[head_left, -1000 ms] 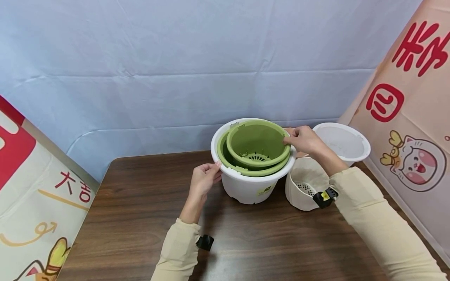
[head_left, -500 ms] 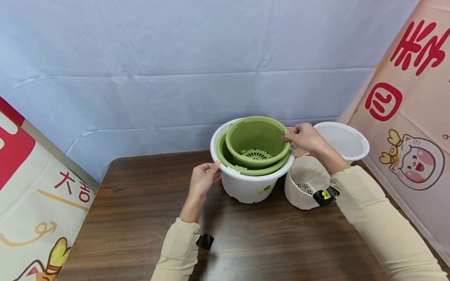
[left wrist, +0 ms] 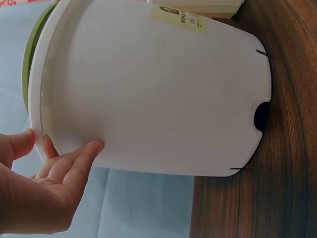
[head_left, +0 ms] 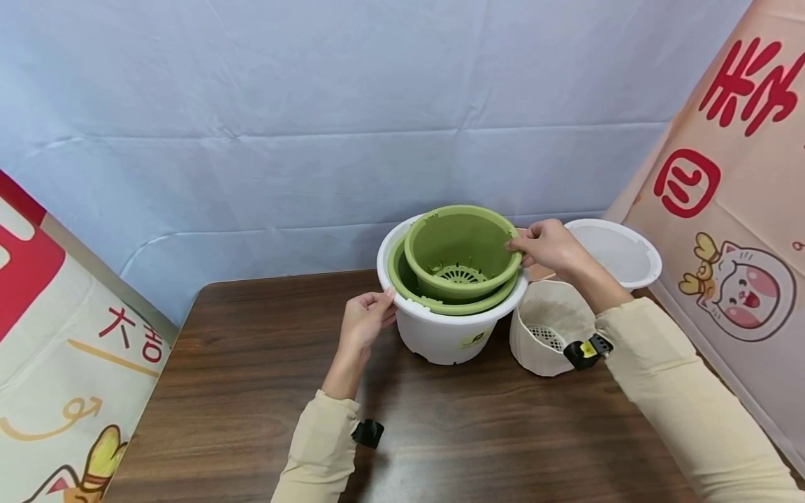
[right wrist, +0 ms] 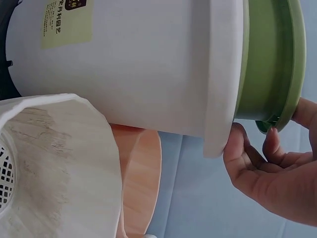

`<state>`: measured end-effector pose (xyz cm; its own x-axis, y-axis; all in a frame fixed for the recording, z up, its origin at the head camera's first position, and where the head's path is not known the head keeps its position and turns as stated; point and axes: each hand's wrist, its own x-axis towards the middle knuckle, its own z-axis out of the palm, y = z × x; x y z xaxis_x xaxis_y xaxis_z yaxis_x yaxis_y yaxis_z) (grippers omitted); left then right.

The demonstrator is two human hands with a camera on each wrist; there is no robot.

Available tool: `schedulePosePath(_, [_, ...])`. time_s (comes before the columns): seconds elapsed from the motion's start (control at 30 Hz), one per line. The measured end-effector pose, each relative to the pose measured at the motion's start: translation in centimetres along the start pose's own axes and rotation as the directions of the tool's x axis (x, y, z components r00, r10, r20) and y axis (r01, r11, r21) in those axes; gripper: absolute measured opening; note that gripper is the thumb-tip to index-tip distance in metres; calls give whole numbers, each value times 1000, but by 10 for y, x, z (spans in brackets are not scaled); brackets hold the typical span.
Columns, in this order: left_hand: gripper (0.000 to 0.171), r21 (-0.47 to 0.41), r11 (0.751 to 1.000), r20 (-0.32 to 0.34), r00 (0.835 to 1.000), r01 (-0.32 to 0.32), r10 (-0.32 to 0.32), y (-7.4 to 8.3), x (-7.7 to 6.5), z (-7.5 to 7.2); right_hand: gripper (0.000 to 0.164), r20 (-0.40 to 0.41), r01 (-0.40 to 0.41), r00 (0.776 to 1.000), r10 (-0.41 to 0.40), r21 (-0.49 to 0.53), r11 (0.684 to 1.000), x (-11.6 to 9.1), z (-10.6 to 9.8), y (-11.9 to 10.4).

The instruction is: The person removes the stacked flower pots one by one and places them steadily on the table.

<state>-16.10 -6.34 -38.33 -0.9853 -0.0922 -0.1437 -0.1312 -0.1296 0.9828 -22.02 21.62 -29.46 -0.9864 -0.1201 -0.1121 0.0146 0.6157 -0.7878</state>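
A large white flower pot (head_left: 440,342) stands on the wooden table, a yellow-green label on its side. Nested in it is a green flower pot (head_left: 409,279), and inside that sits a smaller green flower pot (head_left: 462,241) with a slotted bottom. My left hand (head_left: 365,318) pinches the white pot's rim, thumb on top and fingers under it against the wall. With my right hand (head_left: 547,246) I pinch the small green pot's rim on its right side. In the right wrist view this green pot (right wrist: 267,59) rises above the white rim, and a finger lies at that rim.
Right of the stack stands a cream pot (head_left: 547,314) with a grid bottom. Behind it are an orange pot (right wrist: 141,178) and a white pot (head_left: 619,255). A pale cloth (head_left: 283,140) hangs along the table's back edge; printed panels flank both sides.
The small green pot has risen slightly within the stack, lifted by my right hand. My left hand keeps its place on the white rim.
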Motion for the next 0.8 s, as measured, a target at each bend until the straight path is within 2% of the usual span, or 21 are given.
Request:
schedulePosePath(0.33, [25,1,1000,4,1000,4,-4,0,0,0,19,37,2,999,-9,196,981,-2,-1,-5])
schedulePosePath(0.8, [23,-6,1000,-4,1000,5,-5,0,1,0,29,77,-10,997,-10,259,966,-5,-7,-9])
